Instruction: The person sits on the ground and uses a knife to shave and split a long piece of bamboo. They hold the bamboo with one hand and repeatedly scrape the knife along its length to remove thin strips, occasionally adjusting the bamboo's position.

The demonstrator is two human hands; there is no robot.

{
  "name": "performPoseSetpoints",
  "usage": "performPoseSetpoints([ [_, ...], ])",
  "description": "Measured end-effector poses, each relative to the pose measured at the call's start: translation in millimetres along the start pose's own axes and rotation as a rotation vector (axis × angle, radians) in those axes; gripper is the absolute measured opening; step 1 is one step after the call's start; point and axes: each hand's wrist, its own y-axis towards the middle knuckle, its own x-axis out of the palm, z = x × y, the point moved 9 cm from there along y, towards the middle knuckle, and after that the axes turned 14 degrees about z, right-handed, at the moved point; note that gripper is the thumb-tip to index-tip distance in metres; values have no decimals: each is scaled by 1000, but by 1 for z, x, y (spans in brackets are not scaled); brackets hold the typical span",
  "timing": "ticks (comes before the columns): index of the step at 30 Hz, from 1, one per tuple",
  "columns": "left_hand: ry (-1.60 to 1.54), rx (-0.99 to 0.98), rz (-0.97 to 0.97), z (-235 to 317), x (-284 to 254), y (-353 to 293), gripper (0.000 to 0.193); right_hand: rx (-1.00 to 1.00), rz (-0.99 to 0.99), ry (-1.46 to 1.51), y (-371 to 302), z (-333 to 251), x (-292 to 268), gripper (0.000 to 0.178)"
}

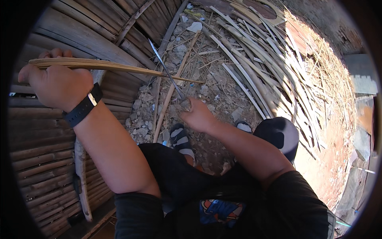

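Observation:
My left hand, raised at the left, is closed around the thick end of a long bamboo strip. The strip runs out to the right and narrows to a thin tip over the ground. Low in the middle, my right hand grips the handle of a long, thin-bladed knife. Its blade points up and to the left, crossing the strip near the thin end. Whether the edge touches or cuts into the strip, I cannot tell. Most of the knife's handle is hidden in my fist.
A bamboo slat wall rises close on my left, with a wooden pole against it. Many split bamboo strips lie piled at the right. Another strip lies on the stony ground before my sandalled foot.

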Motion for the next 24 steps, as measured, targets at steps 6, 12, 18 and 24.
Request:
performPoseSetpoints([
  [6,-4,3,-36,4,7,-5,29,289,-14,-71,15,104,8,50],
  [12,35,70,-49,2,8,-5,26,199,15,129,17,57,15,52],
  [18,-40,-126,-274,-18,9,34,39,103,-40,75,6,34,14,49],
  [24,-216,-196,-207,-1,17,-4,37,419,-76,98,10,79,6,47],
])
